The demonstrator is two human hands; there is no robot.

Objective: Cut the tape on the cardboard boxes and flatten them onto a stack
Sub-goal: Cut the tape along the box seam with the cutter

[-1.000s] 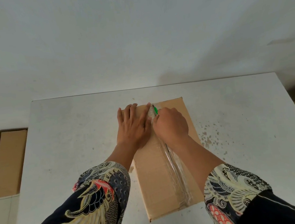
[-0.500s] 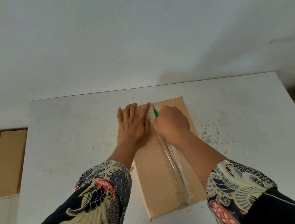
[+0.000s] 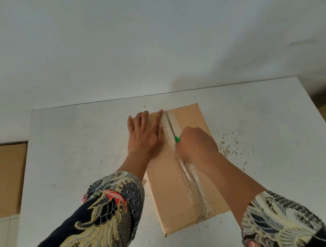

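Cardboard box (image 3: 176, 191) lies flat on the white tabletop (image 3: 81, 150), long axis running away from the person, so the taped centre seam lines up with a pull toward the body. Left hand (image 3: 144, 133) rests palm-down on the far left flap, fingers straight and spread, holding nothing; judged to be pinning the box so it does not slide under the cut, and kept just beside the seam, clear of the blade's line. Right hand (image 3: 196, 143) is a closed grip around a green cutter (image 3: 177, 139); only the green tip shows past the knuckles, touching the clear tape (image 3: 192, 179) on the seam. A dark slit shows in the seam beyond the cutter, toward the far edge; nearer the body the tape looks whole. Judgement: cut partly done, near stretch not yet opened. Brown cardboard (image 3: 7, 180) lies off the tabletop's left edge, possibly the stack; cannot tell.
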